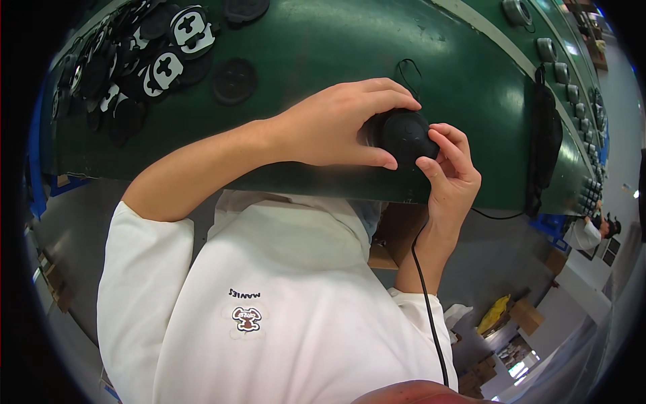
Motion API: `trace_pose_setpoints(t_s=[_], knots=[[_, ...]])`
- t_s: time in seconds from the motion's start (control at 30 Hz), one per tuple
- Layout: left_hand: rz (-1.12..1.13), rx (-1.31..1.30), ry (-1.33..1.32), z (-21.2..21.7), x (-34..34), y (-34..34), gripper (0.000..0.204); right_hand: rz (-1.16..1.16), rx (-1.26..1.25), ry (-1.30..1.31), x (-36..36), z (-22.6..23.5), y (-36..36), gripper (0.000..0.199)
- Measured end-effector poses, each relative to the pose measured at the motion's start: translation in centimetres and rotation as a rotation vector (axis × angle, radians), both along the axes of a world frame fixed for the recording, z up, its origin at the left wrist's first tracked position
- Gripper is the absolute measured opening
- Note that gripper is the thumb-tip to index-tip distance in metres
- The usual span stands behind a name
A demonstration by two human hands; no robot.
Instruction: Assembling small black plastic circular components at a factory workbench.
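Observation:
A round black device with a domed top [406, 137] rests at the front part of the green table, between my two hands. My left hand [343, 124] curves around its left side, with the thumb at the near edge and the fingers along the far edge. The fingertips and thumb of my right hand [452, 160] press on its right side. A thin black wire [409, 71] loops on the table just beyond the device. What lies under the device is hidden.
A heap of black round parts with white plates [161, 71] covers the far left of the green table [303, 54]. Single black discs [235, 81] lie near it. A black bag-like item [544, 141] lies at the right. Metallic cylinders [546, 50] line the conveyor beyond.

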State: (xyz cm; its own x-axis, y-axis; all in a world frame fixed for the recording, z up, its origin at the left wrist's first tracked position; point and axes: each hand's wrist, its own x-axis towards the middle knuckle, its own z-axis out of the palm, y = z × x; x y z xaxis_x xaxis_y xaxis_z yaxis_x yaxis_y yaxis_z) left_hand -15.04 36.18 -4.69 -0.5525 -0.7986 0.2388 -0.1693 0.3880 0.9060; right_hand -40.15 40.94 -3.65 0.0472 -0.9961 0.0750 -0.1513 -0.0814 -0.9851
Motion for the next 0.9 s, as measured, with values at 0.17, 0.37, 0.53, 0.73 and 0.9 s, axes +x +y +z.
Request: trace_pose_setpoints(t_s=[0.17,0.37,0.53,0.73,0.9], knots=[[0.009,0.013,-0.010,0.4,0.1,0.1,0.069,-0.003,0.000,0.008,0.3,0.1,0.0,0.041],[0.026,-0.080,-0.028,0.4,-0.1,0.2,0.067,0.005,0.017,0.035,0.3,0.4,-0.1,0.040],[0.065,-0.385,-0.099,0.9,-0.4,0.5,0.054,0.020,0.080,0.097,0.0,1.9,-0.3,0.036],[-0.028,-0.568,-0.215,1.7,-0.5,0.7,0.035,0.126,0.062,0.238,-0.5,3.4,-1.4,0.033],[-0.011,-0.538,-0.184,1.6,-0.9,1.2,0.029,0.198,0.119,0.332,-0.3,5.8,-2.3,0.030]])
